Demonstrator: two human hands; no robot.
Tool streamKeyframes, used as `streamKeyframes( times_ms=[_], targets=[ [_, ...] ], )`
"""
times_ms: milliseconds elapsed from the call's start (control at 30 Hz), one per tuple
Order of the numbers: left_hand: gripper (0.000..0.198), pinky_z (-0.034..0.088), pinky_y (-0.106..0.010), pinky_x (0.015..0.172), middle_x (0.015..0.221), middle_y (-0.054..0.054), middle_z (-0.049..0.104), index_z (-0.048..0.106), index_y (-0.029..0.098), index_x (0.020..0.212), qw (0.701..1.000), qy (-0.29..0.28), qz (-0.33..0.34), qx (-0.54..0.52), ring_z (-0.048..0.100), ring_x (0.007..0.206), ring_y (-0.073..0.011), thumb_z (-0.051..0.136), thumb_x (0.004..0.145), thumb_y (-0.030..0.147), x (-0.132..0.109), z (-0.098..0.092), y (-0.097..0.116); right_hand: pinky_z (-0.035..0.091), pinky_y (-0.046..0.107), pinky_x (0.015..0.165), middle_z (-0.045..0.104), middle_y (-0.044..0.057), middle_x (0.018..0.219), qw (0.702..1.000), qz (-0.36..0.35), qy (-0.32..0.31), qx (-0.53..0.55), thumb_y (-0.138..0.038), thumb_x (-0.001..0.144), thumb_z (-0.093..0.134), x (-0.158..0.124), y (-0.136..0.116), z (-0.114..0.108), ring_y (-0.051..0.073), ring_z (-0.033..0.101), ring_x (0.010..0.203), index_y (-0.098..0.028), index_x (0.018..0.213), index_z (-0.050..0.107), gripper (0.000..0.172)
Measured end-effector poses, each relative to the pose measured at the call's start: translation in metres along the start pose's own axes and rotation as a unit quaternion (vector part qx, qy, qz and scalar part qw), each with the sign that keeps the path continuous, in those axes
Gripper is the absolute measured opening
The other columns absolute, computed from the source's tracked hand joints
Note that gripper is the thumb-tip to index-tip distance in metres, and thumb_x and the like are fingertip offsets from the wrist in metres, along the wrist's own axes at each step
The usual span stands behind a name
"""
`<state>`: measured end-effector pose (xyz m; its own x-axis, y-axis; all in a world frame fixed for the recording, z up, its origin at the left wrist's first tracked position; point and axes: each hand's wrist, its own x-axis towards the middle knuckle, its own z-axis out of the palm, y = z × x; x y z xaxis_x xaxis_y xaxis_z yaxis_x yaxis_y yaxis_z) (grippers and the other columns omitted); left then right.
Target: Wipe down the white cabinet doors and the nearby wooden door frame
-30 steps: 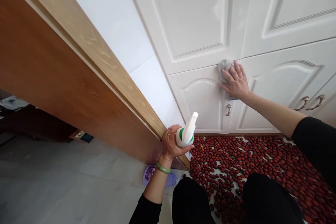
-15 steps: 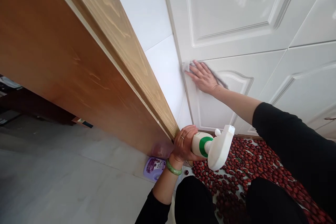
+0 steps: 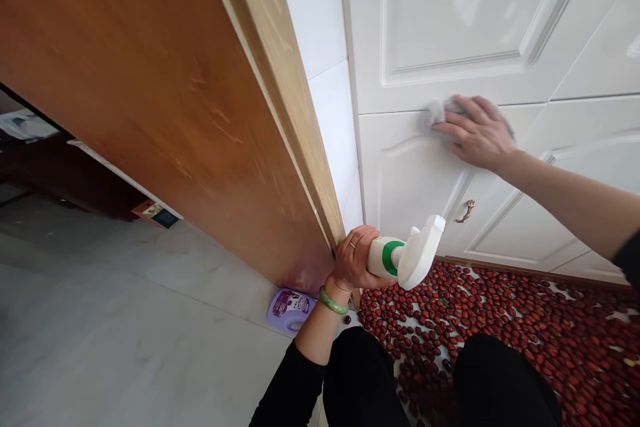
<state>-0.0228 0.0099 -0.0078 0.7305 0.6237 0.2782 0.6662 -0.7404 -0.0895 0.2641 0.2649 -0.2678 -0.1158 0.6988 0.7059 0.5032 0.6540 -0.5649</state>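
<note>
On the white cabinet front (image 3: 410, 193), the right hand (image 3: 480, 135) holds a grey cloth (image 3: 434, 115) under slightly parted fingers, apparently pressing it there; the left hand (image 3: 353, 260) closes round a spray bottle (image 3: 417, 257), seemingly leaving its head free.

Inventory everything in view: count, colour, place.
spray bottle: 1, white and green, left grip
cloth: 1, grey, under right grip
cabinet doors: several, white, upper right
handle: 1, bronze, lower cabinet door
floor: 1, grey, lower left
fruits: many, red, floor below cabinet doors
wooden panel: 1, brown, left
jug: 1, purple, floor beside wooden panel
tiled wall: 1, white, centre
clutter, unclear: several, mixed colours, far left
bangle: 1, green, left wrist
ring: 1, gold-toned, left grip
sleeves: 2, black, frame edges
knees: 2, black, bottom centre
left grip: 1, bare, around spray bottle
right grip: 1, bare, over cloth
</note>
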Motion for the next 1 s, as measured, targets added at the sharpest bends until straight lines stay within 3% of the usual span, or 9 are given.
streamKeyframes(
  times_ms=[100,200,367,467,567,667,800,900,1000],
  targets=[
    [0.096,0.076,-0.055,0.097,0.121,-0.019,0.084,0.058,0.019,0.154,1.0,-0.003,-0.006,-0.027,0.088,0.112,-0.0386,0.086,0.086,0.081,-0.001,0.002,-0.001,0.036,0.072,0.141,0.077,0.013,0.157,0.998,0.038,0.007,-0.055,-0.022,0.111,0.051,-0.02,0.01,-0.011,0.037,0.049,0.17,-0.024,0.153,0.076,0.049],
    [0.097,0.076,-0.054,0.098,0.122,-0.019,0.084,0.058,0.019,0.153,0.999,-0.003,-0.007,-0.039,0.088,0.113,-0.0385,0.085,0.086,0.083,-0.002,0.001,-0.001,0.047,0.067,0.134,0.076,0.014,0.156,0.998,0.037,0.016,-0.038,-0.022,0.112,0.047,0.006,-0.013,0.014,0.037,0.056,0.162,-0.021,0.154,0.075,0.05],
    [0.096,0.077,-0.055,0.095,0.118,-0.019,0.084,0.056,0.019,0.153,1.0,-0.01,-0.001,-0.012,0.09,0.109,-0.0392,0.08,0.088,0.086,-0.001,-0.002,0.001,0.035,0.063,0.144,0.066,0.009,0.172,0.999,-0.012,-0.008,0.051,-0.013,0.114,0.036,0.084,-0.063,0.07,0.031,0.042,0.175,-0.024,0.163,0.07,0.061],
    [0.096,0.078,-0.053,0.093,0.117,-0.019,0.084,0.058,0.017,0.151,1.0,0.005,0.002,-0.014,0.09,0.107,-0.038,0.077,0.09,0.088,0.001,-0.003,0.001,0.026,0.064,0.149,0.06,0.006,0.177,0.995,-0.03,-0.012,0.093,-0.013,0.115,0.035,0.095,-0.078,0.092,0.028,0.032,0.181,-0.024,0.166,0.068,0.063],
    [0.097,0.077,-0.052,0.094,0.116,-0.018,0.084,0.059,0.016,0.151,1.0,0.015,0.005,-0.025,0.089,0.108,-0.037,0.079,0.09,0.088,0.002,-0.003,0.002,0.027,0.062,0.15,0.062,0.001,0.176,0.987,-0.04,-0.05,0.148,-0.015,0.116,0.035,0.063,-0.09,0.114,0.023,0.034,0.181,-0.031,0.161,0.073,0.062],
    [0.099,0.077,-0.053,0.094,0.117,-0.018,0.084,0.06,0.018,0.151,1.0,-0.002,-0.008,-0.005,0.089,0.108,-0.0378,0.082,0.086,0.089,0.0,-0.002,0.001,0.033,0.057,0.149,0.062,-0.004,0.176,0.972,-0.058,-0.115,0.195,-0.012,0.112,0.038,0.003,-0.106,0.14,0.018,0.042,0.177,-0.036,0.157,0.076,0.063],
    [0.101,0.076,-0.054,0.094,0.118,-0.018,0.084,0.059,0.018,0.152,1.0,-0.013,-0.007,0.009,0.088,0.11,-0.0383,0.086,0.084,0.087,-0.003,-0.003,-0.001,0.044,0.057,0.144,0.07,0.002,0.168,0.939,-0.121,-0.211,0.245,-0.016,0.108,0.047,-0.073,-0.108,0.156,0.019,0.051,0.171,-0.029,0.147,0.082,0.054],
    [0.101,0.075,-0.054,0.096,0.12,-0.019,0.084,0.059,0.019,0.152,1.0,-0.02,-0.004,0.0,0.087,0.112,-0.0388,0.09,0.082,0.085,-0.003,-0.004,-0.002,0.045,0.057,0.143,0.071,0.001,0.167,0.936,-0.117,-0.237,0.233,-0.015,0.109,0.047,-0.095,-0.072,0.133,0.019,0.05,0.172,-0.03,0.145,0.083,0.053],
    [0.097,0.074,-0.052,0.097,0.122,-0.017,0.083,0.062,0.021,0.148,0.999,-0.019,-0.049,0.001,0.087,0.111,-0.0379,0.093,0.079,0.083,-0.006,0.005,-0.001,0.033,0.057,0.149,0.065,0.0,0.174,0.971,-0.066,-0.171,0.152,-0.012,0.112,0.042,-0.084,-0.017,0.088,0.018,0.038,0.178,-0.031,0.154,0.077,0.058]
  ],
)
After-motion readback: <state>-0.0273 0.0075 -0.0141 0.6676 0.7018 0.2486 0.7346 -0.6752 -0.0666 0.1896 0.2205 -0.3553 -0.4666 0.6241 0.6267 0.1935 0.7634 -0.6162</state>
